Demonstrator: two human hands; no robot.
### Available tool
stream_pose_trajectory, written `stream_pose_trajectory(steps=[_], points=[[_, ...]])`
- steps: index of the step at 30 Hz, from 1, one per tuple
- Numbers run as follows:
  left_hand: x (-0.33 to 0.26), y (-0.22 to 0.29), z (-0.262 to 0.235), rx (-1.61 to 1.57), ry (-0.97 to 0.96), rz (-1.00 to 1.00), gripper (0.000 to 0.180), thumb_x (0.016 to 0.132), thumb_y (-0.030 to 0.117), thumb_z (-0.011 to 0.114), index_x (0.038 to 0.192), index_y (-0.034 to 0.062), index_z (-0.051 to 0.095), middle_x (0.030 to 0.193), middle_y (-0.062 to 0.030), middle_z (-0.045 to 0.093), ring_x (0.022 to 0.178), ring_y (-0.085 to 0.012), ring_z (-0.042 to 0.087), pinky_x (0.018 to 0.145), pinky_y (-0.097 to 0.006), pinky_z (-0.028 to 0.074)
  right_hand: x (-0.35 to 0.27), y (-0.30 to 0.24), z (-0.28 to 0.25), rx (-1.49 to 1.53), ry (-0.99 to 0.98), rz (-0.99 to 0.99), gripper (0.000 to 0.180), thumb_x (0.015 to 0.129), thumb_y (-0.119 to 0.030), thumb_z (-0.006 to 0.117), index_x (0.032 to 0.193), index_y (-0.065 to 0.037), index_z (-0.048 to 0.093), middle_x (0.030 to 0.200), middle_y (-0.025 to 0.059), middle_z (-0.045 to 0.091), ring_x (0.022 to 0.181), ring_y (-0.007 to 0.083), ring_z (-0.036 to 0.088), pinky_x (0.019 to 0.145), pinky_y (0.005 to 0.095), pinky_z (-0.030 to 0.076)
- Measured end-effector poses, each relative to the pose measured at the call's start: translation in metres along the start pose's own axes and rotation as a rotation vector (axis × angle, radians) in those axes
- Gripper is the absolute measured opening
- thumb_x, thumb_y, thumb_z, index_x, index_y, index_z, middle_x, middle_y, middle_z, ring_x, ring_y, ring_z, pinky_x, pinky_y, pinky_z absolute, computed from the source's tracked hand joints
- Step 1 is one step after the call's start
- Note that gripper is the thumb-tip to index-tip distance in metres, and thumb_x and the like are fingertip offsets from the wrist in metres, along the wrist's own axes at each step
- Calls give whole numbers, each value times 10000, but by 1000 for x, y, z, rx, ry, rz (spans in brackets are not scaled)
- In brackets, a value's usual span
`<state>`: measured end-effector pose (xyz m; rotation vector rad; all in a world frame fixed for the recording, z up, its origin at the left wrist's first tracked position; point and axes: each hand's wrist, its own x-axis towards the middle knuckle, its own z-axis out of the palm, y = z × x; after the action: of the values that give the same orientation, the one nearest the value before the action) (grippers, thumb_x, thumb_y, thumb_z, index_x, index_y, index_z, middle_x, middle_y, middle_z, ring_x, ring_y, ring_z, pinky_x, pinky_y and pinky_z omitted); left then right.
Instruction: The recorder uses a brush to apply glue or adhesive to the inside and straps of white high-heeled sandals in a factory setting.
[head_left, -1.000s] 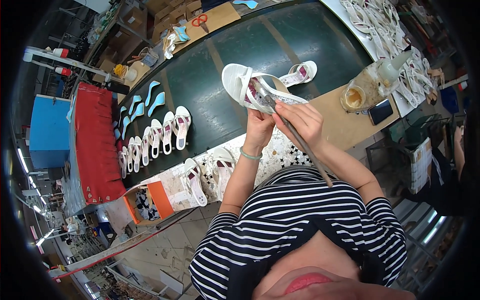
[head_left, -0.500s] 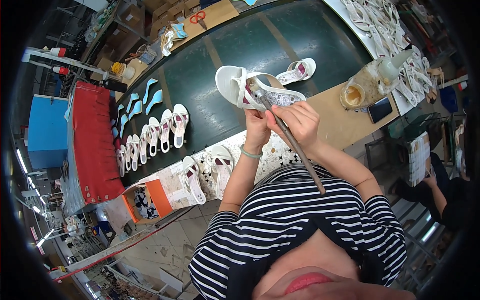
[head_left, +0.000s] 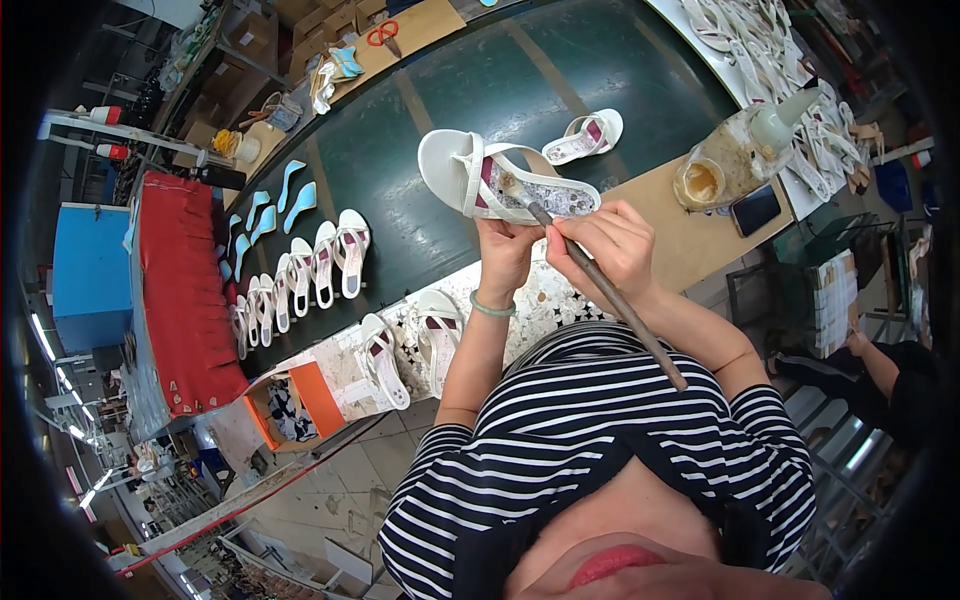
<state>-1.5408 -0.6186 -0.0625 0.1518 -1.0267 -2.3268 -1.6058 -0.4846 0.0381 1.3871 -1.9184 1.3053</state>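
Left hand [head_left: 505, 258] is curled on near edge of white sandal [head_left: 445, 172], over green worktop [head_left: 480, 75]; right hand [head_left: 612, 246] pinches brush [head_left: 618, 302]; sandal seems light, straps [head_left: 474, 178] soft, so edge is better hold

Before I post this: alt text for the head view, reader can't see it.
A person's left hand holds a white sandal while the right hand angles a long-handled brush into it. Around them: a dark green work surface, a row of white sandals at left, a stained container at right.
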Motion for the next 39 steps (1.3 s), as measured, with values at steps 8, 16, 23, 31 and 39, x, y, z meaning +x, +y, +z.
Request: stream_pose_trajectory(steps=[8,16,23,31,39], points=[[0,7,7,22,-43,-19,705,729,-226,635,1314,50,353,1196,-125,557,1043,-238,630,854,-370,589,4,4,-18,22,-18,29,113,696,-10,748,760,-26,657,673,75,668,562,198,632,584,298,427],[1,7,2,105,-62,-56,707,717,-223,662,1302,39,363,1195,-127,562,1041,-230,628,869,-358,573,3,14,-35,67,-27,-5,96,676,10,718,728,-19,642,635,71,651,529,198,604,579,315,430],[-2,6,1,113,-76,-54,687,711,-194,686,1303,46,433,1223,-119,593,1103,-247,607,943,-388,527,-1,23,-49,43,-77,7,85,675,13,711,715,-19,643,627,65,647,514,192,585,589,319,432],[-2,5,3,112,-45,-33,672,708,-189,696,1289,48,456,1195,-100,601,1073,-225,614,942,-375,524,-5,34,-62,12,-74,19,115,677,-32,714,647,-65,608,553,25,580,480,175,540,605,332,425],[0,-2,-1,117,-26,-67,744,717,-218,668,1335,65,364,1217,-114,572,1073,-222,617,937,-370,536,-16,51,-78,29,-130,98,91,685,14,683,651,-41,619,546,34,575,469,179,513,659,346,407]])
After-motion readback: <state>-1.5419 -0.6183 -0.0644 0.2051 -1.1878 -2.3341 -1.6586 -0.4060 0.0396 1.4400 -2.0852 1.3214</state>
